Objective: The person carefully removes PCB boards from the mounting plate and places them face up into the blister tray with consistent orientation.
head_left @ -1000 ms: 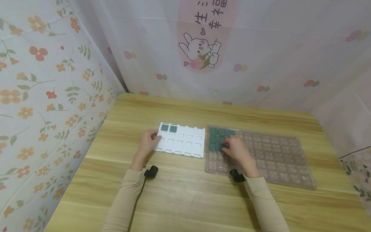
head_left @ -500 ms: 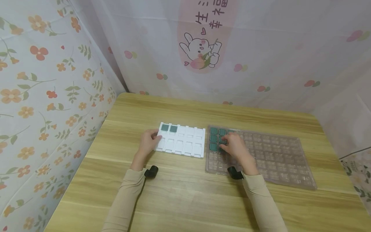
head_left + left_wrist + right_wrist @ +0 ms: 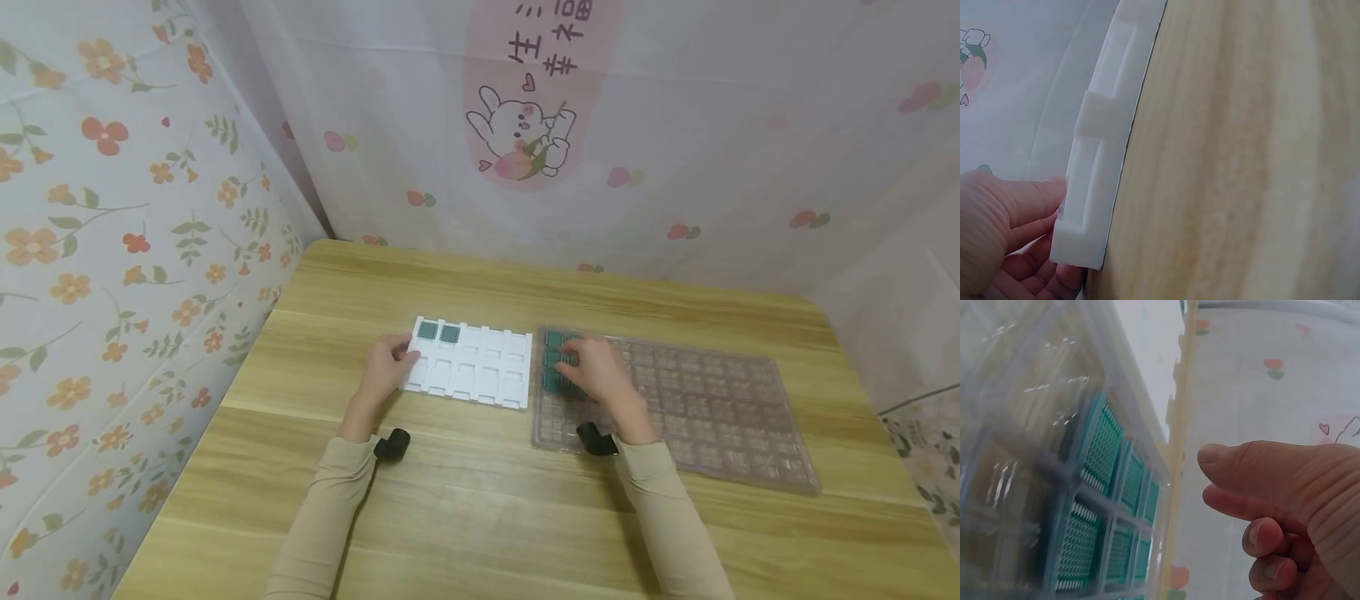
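My left hand (image 3: 384, 367) grips the left edge of a white plastic tray (image 3: 487, 367), thumb on top; the left wrist view shows the white tray's edge (image 3: 1094, 119) between thumb and fingers. Two green square chips (image 3: 427, 331) sit in its two far-left pockets. My right hand (image 3: 600, 371) hovers over the left part of a clear plastic tray (image 3: 705, 408). Beneath and beside its fingers lie several green chips (image 3: 552, 358), partly covered by the hand. In the right wrist view, thumb (image 3: 1222, 454) and forefinger stand slightly apart, nothing visible between them, above dotted green chips (image 3: 1102, 450).
The two trays lie side by side on a wood-grain table (image 3: 465, 500) with a narrow gap between them. Patterned curtains (image 3: 420, 108) stand behind and at the left of the table. Black wrist mounts (image 3: 392, 444) sit at both cuffs.
My right hand has shifted left and slightly toward the far side over the clear tray, now covering chips that showed before. The left hand and white tray stay in place.
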`<state>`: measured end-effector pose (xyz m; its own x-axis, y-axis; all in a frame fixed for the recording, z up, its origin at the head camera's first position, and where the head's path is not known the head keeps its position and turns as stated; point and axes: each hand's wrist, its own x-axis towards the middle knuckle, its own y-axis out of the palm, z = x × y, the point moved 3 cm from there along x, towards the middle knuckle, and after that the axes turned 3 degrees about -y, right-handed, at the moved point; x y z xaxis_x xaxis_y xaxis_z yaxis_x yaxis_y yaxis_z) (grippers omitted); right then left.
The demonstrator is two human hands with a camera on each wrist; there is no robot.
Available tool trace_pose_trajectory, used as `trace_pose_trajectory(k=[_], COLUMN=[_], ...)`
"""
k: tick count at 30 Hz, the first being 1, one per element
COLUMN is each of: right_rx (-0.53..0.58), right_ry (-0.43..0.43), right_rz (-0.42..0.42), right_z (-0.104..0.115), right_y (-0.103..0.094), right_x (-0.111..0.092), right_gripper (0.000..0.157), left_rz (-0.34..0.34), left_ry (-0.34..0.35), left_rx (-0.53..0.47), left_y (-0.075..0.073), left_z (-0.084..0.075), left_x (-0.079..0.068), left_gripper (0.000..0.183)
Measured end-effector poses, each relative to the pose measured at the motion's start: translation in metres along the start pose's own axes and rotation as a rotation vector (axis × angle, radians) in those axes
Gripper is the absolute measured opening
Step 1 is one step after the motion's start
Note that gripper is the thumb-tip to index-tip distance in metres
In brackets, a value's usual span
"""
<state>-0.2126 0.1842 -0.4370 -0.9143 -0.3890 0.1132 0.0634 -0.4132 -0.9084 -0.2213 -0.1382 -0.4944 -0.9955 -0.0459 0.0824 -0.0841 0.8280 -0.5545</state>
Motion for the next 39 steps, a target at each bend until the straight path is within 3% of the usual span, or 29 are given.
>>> trace_pose_trajectory(k=[10,16,25,39], right_rx=[-0.010,0.001,0.048,0.165], right_ry=[-0.067,-0.109,-0.073,-0.059], right_rz=[-0.050,-0.099,-0.074,-0.114], right_z=[0.012,0.020,0.028,0.035], right_y=[0.002,0.002,0.007,0.024], right_x=[0.017,0.026,0.036,0.052], right_gripper=[0.021,0.011,0.024,0.026], left_rz=[-0.003,-0.005,-0.001,0.012], left_ry=[-0.004,-0.016,-0.030,-0.043], left_rx=[0.011,0.017,0.024,0.023], left_y=[-0.001,-0.001,0.000,0.000], left_z=[0.002,0.003,0.004,0.002], left_x=[-0.001,-0.001,0.000,0.000], left_gripper=[0.033,0.033,0.033,0.033])
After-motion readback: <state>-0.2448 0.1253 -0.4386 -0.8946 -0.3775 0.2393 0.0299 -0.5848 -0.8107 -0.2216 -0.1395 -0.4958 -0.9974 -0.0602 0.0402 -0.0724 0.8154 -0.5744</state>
